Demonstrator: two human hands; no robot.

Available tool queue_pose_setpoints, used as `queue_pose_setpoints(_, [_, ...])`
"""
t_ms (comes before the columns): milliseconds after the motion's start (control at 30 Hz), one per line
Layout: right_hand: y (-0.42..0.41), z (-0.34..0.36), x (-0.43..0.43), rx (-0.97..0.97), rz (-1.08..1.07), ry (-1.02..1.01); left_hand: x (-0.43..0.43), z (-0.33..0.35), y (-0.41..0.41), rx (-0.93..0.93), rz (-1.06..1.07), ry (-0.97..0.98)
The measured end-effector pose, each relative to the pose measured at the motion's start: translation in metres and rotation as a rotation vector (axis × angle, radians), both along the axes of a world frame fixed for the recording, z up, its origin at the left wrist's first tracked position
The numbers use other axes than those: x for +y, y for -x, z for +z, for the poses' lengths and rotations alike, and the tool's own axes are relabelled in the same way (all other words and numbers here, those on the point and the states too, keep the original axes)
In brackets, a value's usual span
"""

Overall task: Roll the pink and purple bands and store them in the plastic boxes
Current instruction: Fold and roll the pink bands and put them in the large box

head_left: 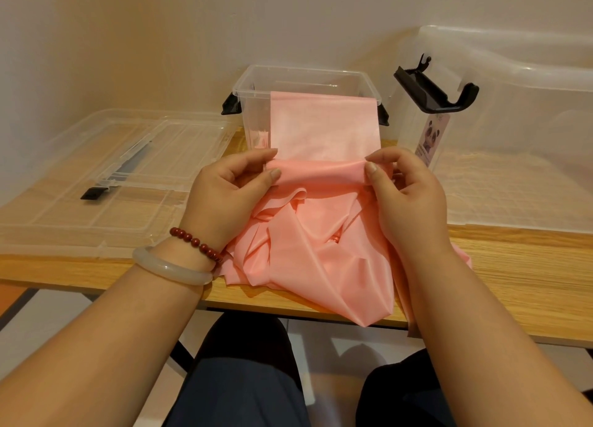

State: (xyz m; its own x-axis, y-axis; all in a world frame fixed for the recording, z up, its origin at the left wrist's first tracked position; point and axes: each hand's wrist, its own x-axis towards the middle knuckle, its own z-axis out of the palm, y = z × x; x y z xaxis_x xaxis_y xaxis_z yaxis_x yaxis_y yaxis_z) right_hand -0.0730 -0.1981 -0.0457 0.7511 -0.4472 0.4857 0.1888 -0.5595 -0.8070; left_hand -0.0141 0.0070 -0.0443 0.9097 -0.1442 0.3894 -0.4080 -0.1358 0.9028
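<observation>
Head view: the left hand and right hand each pinch an edge of the pink band — its first fold stretched between them, the rest heaped beneath. Rolling looks barely begun; beyond the fingers the plastic box holds no roll — no purple band shows.

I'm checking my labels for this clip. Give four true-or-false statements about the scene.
1. The left hand and right hand both pinch the pink stretchy band. True.
2. The small clear plastic box has a lid on. False: it is open; a flat clear lid lies on the wooden table.
3. The band is fully rolled. False: most lies loose, in a heap.
4. A red bead bracelet is on the left wrist. True.
</observation>
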Motion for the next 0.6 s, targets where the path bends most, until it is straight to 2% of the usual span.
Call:
queue_pose_setpoints(367, [0.0023, 0.0031, 0.0013, 0.031, 0.010, -0.113, 0.0017, -0.0031, -0.0041, 0.048, -0.191, -0.057])
queue_pose_setpoints(600, [0.0013, 0.0025, 0.0008, 0.018, -0.008, -0.094, -0.0002, -0.0015, -0.0018, 0.058, -0.145, 0.065])
